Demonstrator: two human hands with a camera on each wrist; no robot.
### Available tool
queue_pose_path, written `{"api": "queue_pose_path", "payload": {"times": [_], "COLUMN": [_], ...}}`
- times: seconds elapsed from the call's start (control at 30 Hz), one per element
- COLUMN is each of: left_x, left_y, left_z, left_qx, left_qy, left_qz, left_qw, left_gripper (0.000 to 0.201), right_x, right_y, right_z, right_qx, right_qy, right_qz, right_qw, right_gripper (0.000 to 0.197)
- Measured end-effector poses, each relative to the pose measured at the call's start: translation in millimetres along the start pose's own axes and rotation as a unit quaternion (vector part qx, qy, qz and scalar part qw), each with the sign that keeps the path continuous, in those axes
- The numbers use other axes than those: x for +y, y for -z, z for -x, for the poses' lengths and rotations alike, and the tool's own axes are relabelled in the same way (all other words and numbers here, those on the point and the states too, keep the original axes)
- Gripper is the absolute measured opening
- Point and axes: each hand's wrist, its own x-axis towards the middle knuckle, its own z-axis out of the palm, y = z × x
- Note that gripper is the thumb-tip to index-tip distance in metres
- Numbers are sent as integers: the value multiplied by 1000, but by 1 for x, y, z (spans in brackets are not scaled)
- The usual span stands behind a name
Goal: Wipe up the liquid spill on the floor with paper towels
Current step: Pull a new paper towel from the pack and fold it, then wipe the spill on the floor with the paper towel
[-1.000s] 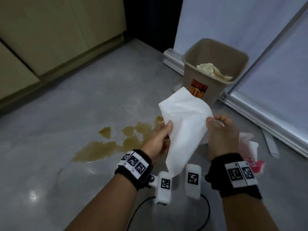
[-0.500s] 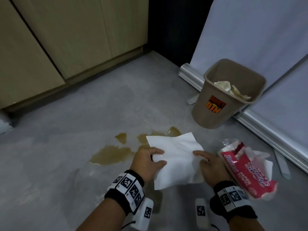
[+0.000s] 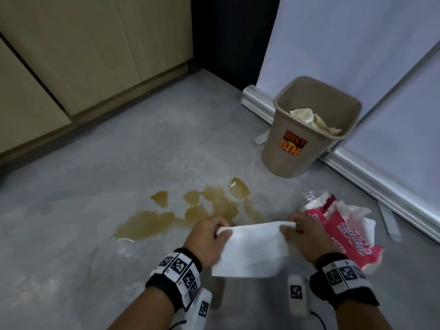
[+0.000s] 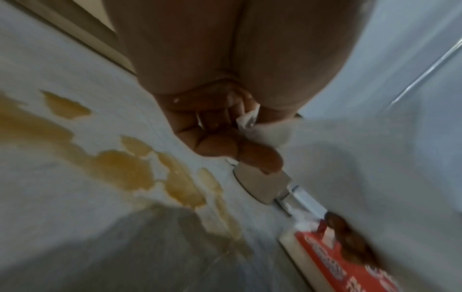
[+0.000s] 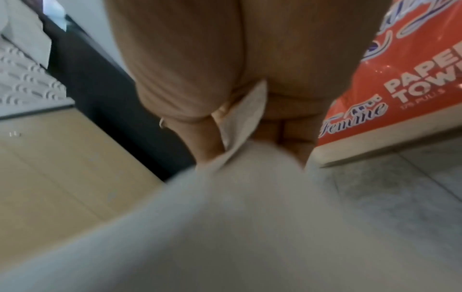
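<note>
Left hand: the left hand (image 3: 209, 239) pinches the left top corner of the paper towel (image 3: 252, 251) between thumb and curled fingers; the left wrist view shows the corner tucked in that grip (image 4: 250, 120)
Right hand: the right hand (image 3: 307, 241) pinches the right top corner of the same sheet; in the right wrist view the paper (image 5: 240, 122) is clamped between thumb and fingers
Paper towel: white, held stretched between both hands; it hangs in front of the wrists, on the near side of the spill
Spill: a yellow-brown spill (image 3: 190, 210) lies on the grey floor (image 3: 83, 186) in several joined patches; it sits just beyond the left hand, left of the pack
Pack: a red paper towel pack (image 3: 342, 232), torn open, lies on the floor just beside the right hand
Bin: a beige dust bin (image 3: 304, 139) stands upright beyond the pack, with crumpled stained paper (image 3: 312, 120) inside
Surroundings: wooden cabinets (image 3: 95, 55) at the far left
</note>
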Motion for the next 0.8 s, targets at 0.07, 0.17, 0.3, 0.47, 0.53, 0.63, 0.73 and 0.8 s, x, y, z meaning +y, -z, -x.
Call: {"api": "queue_pose_path", "payload": {"times": [0.07, 0.17, 0.3, 0.47, 0.53, 0.63, 0.73, 0.8], "left_x": [-2, -11, -25, -42, -40, -42, -52, -65], "left_y": [-15, -39, -73, -89, -92, -82, -53, -32], "left_z": [-3, -5, -9, -14, -12, -7, -1, 4], "left_qx": [7, -10, -24, -5, -24, -38, 4, 33], "left_qy": [15, 48, 96, 123, 101, 47, 10, 23], "left_qz": [-19, -41, -120, -161, -204, -268, -337, -373], "left_qw": [1000, 998, 988, 979, 974, 961, 942, 927], "left_gripper": [11, 19, 19, 23, 34, 38, 44, 64], "right_x": [3, -4, -12, -6, 6, 25, 35, 35], "right_y": [-6, -21, -44, -98, -126, -150, -149, -142], "right_z": [-11, -26, -40, -15, 1, 15, 19, 20], "right_qx": [40, 80, 89, 55, -5, -59, -56, -32], "right_qy": [-28, -49, -64, -105, -91, -43, -21, 25], "right_qz": [49, 41, 124, 278, 290, 292, 315, 325], "right_qw": [998, 995, 986, 953, 953, 954, 947, 945], "right_gripper": [9, 11, 35, 71, 71, 69, 72, 73]}}
